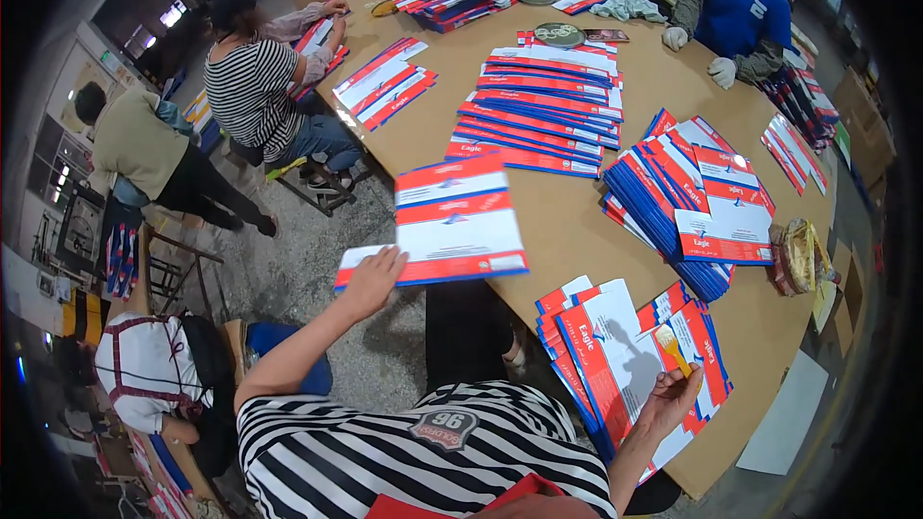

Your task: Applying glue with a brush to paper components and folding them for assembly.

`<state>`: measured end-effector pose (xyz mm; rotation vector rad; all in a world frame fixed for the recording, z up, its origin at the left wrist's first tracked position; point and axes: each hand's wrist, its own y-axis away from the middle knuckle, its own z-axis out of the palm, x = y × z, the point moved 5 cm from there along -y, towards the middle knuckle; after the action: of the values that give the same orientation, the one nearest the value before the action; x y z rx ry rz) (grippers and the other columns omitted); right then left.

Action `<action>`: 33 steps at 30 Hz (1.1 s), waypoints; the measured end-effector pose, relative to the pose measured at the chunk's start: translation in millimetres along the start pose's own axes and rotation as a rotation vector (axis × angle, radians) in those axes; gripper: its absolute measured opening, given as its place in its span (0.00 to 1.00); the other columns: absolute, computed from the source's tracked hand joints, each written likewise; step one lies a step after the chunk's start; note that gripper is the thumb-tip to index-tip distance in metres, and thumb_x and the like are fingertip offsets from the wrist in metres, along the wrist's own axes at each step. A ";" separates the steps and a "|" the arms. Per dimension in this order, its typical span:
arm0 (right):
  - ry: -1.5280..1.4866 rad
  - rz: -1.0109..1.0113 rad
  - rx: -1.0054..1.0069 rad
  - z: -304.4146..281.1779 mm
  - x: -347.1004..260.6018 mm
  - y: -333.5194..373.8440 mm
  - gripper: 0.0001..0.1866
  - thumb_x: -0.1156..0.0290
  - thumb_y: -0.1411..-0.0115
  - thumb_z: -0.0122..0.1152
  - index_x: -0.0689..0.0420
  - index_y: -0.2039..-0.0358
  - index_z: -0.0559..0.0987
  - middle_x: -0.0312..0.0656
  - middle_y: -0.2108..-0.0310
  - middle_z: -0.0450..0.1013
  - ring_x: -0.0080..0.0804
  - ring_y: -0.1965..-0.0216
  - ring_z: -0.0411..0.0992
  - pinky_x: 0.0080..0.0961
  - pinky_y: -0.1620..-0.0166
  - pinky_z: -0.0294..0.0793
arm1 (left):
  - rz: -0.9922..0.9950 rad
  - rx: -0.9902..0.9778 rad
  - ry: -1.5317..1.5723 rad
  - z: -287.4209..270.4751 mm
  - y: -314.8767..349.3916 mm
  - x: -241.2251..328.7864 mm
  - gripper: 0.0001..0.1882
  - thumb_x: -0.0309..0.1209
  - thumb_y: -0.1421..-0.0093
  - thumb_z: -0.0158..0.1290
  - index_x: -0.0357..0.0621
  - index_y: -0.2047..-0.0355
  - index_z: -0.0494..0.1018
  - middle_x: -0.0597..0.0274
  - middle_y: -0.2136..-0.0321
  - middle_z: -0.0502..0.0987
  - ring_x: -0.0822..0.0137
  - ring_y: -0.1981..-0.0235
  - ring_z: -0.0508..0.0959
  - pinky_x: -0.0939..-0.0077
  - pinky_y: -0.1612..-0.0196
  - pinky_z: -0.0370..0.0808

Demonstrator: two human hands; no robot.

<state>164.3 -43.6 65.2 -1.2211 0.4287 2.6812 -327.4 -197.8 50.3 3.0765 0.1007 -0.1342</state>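
Observation:
My left hand point(376, 281) grips the lower left edge of a flat red, white and blue printed cardboard sleeve point(460, 221), held up beyond the table's near left edge. In my right hand point(670, 402) is a small yellow-handled brush point(675, 348) with a pale head, pinched between the fingers. Beneath that hand lies a fanned pile of the same printed pieces point(601, 356), on which a shadow falls. Farther right, a thick blue-edged stack point(663, 202) leans in a slanting heap.
A brown-topped table point(519, 303) carries a long overlapping row of printed pieces point(543, 106) and a round tin point(560, 35). A yellowish plastic-lined tub point(800, 259) stands at the right edge. A person in blue with white gloves point(735, 10) and one in stripes point(252, 86) are at the table.

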 end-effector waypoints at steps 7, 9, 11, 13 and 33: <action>-0.056 0.013 -0.058 14.6 -1.4 -1.4 0.12 0.62 0.35 0.51 0.57 0.64 0.76 0.37 0.81 0.73 0.22 0.80 0.70 0.20 0.73 0.68 | -0.201 -0.240 -0.007 -74.7 29.6 -12.7 0.21 0.20 0.55 0.52 0.35 0.57 0.68 0.46 0.61 0.75 0.51 0.59 0.77 0.58 0.58 0.74; -0.074 0.015 -0.052 15.3 -2.1 -2.0 0.12 0.61 0.35 0.51 0.57 0.64 0.76 0.37 0.81 0.73 0.21 0.80 0.70 0.20 0.73 0.68 | -0.315 -0.325 -0.064 -94.1 26.6 -19.1 0.15 0.18 0.55 0.48 0.36 0.64 0.70 0.46 0.67 0.76 0.48 0.64 0.77 0.59 0.62 0.74; -0.067 -0.013 -0.074 9.4 -3.9 -1.4 0.12 0.62 0.35 0.51 0.57 0.64 0.76 0.37 0.81 0.72 0.21 0.79 0.70 0.20 0.73 0.68 | -0.292 -0.268 -0.105 -93.3 12.5 -28.2 0.15 0.19 0.54 0.49 0.36 0.63 0.70 0.45 0.67 0.76 0.48 0.63 0.77 0.58 0.62 0.74; -0.071 -0.011 -0.061 0.4 -5.8 -2.3 0.12 0.61 0.35 0.52 0.57 0.64 0.76 0.37 0.81 0.72 0.20 0.79 0.70 0.20 0.73 0.68 | -0.167 -0.049 -0.083 -84.7 -6.6 -33.7 0.10 0.19 0.54 0.50 0.37 0.68 0.69 0.48 0.72 0.76 0.49 0.67 0.78 0.56 0.65 0.74; 0.127 0.025 -0.143 -13.7 -5.0 -22.7 0.15 0.63 0.37 0.54 0.62 0.59 0.73 0.42 0.68 0.76 0.25 0.74 0.71 0.18 0.70 0.72 | 0.210 0.638 -0.066 91.1 -252.3 -6.7 0.21 0.42 0.42 0.49 0.36 0.57 0.69 0.47 0.62 0.72 0.52 0.57 0.72 0.60 0.53 0.70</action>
<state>183.4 -26.7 56.1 -1.4400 0.2744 2.7049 -358.8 47.3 -54.2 3.6771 -0.3346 -0.3101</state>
